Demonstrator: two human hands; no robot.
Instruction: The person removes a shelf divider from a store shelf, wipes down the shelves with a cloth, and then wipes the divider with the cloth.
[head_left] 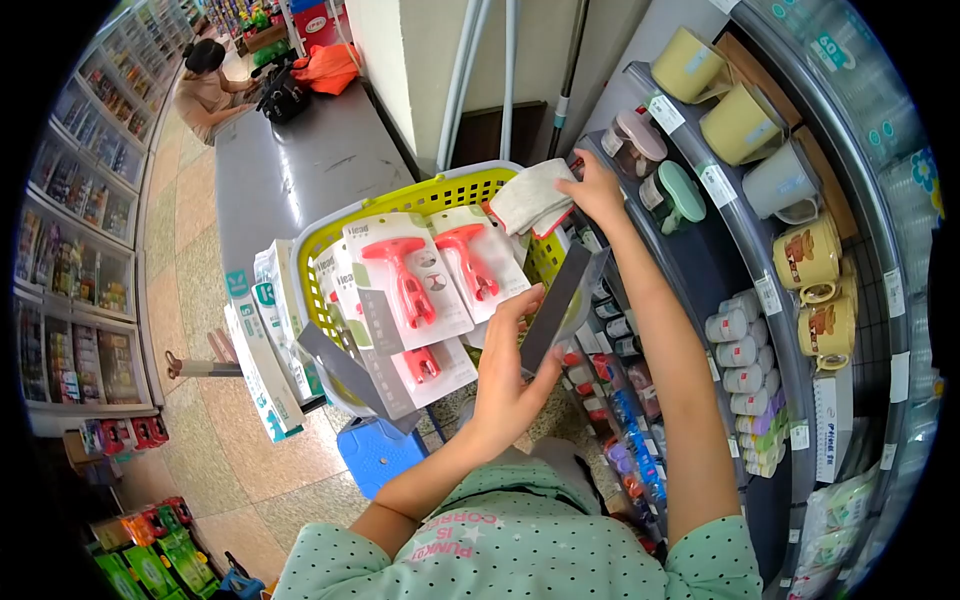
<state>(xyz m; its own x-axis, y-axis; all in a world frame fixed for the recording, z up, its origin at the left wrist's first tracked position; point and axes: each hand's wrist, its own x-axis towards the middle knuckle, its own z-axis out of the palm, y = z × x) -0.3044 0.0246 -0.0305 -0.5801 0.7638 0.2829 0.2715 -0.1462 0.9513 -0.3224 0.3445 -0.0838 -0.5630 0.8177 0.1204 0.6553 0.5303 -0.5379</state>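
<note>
Mint-green dotted shirt [560, 535] nearest us, and just beyond it the left hand [510, 352], fingers and thumb spread about a dark grey handle [563, 305] at the basket's near right corner; whether it grips or merely braces there, I cannot tell. Below, a blue stool [380, 455] shows on the floor. Into the yellow-green basket [455, 187] we go: carded packs of red tools [408, 285] lean and overlap toward its left side, face up, probably because flat cards stack more easily that way. White boxes [270, 370] stand tilted outside the basket's left edge, at the near left corner of the grey tabletop [290, 165], perhaps too long to sit well among the packs. Now the far right corner of the basket, where the right hand [597, 188] has the folded pale cloth [535, 197] pinched at its edge, thumb on top, a hold that likely keeps the folds together over the rim. Right alongside runs a shelf with mugs [745, 122] near its upper edge. Away at the tabletop's far end, a black bag [285, 95] and an orange bag [328, 68] lie close together, and by its left edge sits a person [208, 95].
</note>
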